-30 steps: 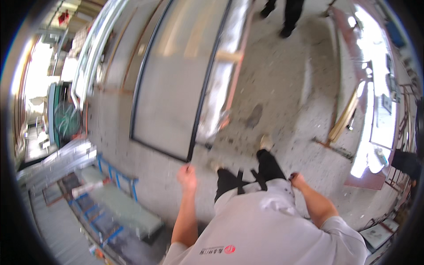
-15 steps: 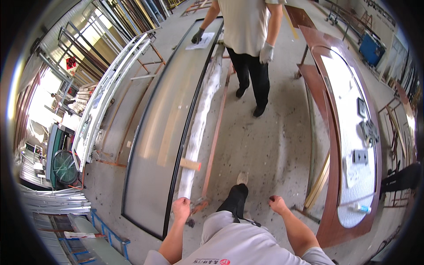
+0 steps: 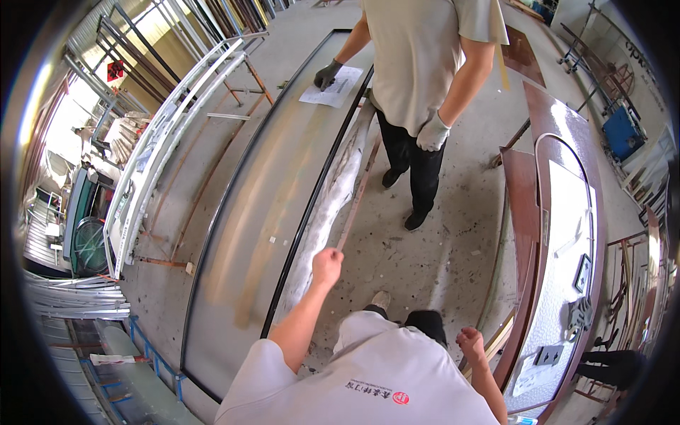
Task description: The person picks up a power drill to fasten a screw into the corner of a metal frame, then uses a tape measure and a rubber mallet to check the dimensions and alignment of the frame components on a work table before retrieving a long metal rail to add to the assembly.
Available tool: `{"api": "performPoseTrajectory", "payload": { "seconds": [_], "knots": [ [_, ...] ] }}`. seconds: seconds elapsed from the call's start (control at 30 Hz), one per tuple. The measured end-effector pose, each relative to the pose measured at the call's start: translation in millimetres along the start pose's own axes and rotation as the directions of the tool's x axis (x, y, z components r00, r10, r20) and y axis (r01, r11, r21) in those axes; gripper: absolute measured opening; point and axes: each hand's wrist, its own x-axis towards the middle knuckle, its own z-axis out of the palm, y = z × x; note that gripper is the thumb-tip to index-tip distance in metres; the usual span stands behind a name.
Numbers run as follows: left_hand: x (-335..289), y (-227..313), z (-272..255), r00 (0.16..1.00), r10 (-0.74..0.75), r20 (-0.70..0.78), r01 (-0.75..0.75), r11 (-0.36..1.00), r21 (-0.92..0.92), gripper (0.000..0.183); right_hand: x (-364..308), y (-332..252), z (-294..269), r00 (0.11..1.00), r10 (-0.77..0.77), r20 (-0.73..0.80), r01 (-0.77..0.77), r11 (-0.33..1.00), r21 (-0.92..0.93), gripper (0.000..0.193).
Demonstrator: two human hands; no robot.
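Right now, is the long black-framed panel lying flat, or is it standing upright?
The panel lies flat: its broad face turns upward, and a paper sheet rests on it under the co-worker's dark-gloved hand.

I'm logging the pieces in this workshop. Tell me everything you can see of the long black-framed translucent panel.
The long black-framed translucent panel is rectangular, with a thin dark frame and a grey, frosted-glass-like face showing tan lengthwise bands. Two small whitish squares show on it. It appears to lie flat, left of the wearer; their sleeve hides its near right corner. A co-worker's dark-gloved hand rests on a white paper sheet at its far end.
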Motion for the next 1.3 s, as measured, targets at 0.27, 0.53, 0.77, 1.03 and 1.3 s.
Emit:
{"api": "performPoseTrajectory", "payload": {
  "seconds": [0.27,0.53,0.77,1.03,1.3],
  "knots": [
    [165.6,-11.1,46.5,0.706,-0.698,-0.117,0.348,0.487,-0.801,0.017,160.0,-124.3,-41.3,0.969,-0.209,0.135,0.225,0.967,-0.119,0.032],
    [184.0,75.2,129.0,0.493,-0.554,-0.671,0.413,0.828,-0.38,0.03,358.8,-269.2,-127.5,0.87,-0.333,0.365,0.415,0.893,-0.174,0.027],
    [179.2,193.1,279.8,0.879,-0.426,0.211,0.395,0.902,0.175,0.04,501.5,-435.4,-262.3,0.834,-0.462,0.301,0.496,0.867,-0.045,0.031],
    [226.8,204.2,363.5,0.66,-0.485,0.573,0.291,0.869,0.4,0.024,605.1,-587.0,-249.9,0.813,-0.461,0.356,0.404,0.886,0.227,0.034],
    [500.9,259.4,495.8,0.557,-0.518,0.65,0.22,0.846,0.486,0.021,764.4,-722.0,-330.8,0.83,-0.475,0.291,0.404,0.873,0.273,0.036]
  ]
}}
